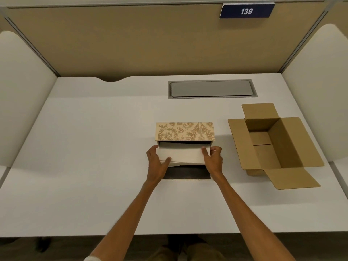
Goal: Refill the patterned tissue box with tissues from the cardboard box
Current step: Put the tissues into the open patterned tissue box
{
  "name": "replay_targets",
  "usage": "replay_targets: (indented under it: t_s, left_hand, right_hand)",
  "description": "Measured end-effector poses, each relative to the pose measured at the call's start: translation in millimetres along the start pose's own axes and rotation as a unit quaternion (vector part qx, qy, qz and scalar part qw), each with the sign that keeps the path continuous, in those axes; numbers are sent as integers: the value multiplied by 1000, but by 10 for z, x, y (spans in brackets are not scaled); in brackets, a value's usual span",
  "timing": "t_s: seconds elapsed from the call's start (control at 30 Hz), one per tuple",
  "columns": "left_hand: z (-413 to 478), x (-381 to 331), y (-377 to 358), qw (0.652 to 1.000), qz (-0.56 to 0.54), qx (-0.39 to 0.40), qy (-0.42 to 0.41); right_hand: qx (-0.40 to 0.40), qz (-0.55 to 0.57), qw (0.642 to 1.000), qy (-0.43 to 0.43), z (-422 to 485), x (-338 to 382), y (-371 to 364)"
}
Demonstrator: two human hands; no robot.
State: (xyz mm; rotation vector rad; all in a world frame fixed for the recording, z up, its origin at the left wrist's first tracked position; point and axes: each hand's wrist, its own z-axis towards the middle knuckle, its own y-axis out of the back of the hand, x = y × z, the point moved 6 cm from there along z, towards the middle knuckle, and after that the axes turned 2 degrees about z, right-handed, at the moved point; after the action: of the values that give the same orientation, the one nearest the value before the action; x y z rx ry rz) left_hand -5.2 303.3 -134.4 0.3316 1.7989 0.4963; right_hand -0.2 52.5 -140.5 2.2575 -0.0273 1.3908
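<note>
The patterned tissue box (185, 131) lies on its side in the middle of the white desk, its beige leaf-print face up and its opening toward me. A dark flap (186, 172) of the box lies flat on the desk in front. A white stack of tissues (183, 153) sits half inside the opening. My left hand (157, 161) grips the stack's left end and my right hand (213, 159) grips its right end. The brown cardboard box (273, 144) stands to the right with its flaps spread, and its inside looks bare.
The white desk (84, 157) is walled by beige cubicle panels at the back and white side dividers. A grey cable hatch (211, 88) is set into the desk behind the boxes. A blue sign reading 139 (246, 11) hangs on the back panel.
</note>
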Motion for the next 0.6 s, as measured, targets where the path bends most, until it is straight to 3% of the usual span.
replay_targets:
  t_s: [0.1, 0.2, 0.37, 0.47, 0.6]
  left_hand:
    - [-195, -132, 53, 969, 188, -51, -153]
    - [-250, -213, -49, 925, 301, -21, -230]
    - [-112, -249, -173, 887, 392, 43, -240]
    - [-51, -208, -160, 885, 402, 66, -224]
    - [-24, -199, -138, 877, 415, 78, -231]
  right_hand:
    - [-52, -52, 993, 92, -167, 38, 150]
    - [-33, -160, 959, 230, -361, 145, 94]
    - [85, -342, 888, 295, -334, 293, -248]
    - [104, -412, 848, 317, -244, 340, -318]
    - [114, -444, 825, 329, -188, 343, -302]
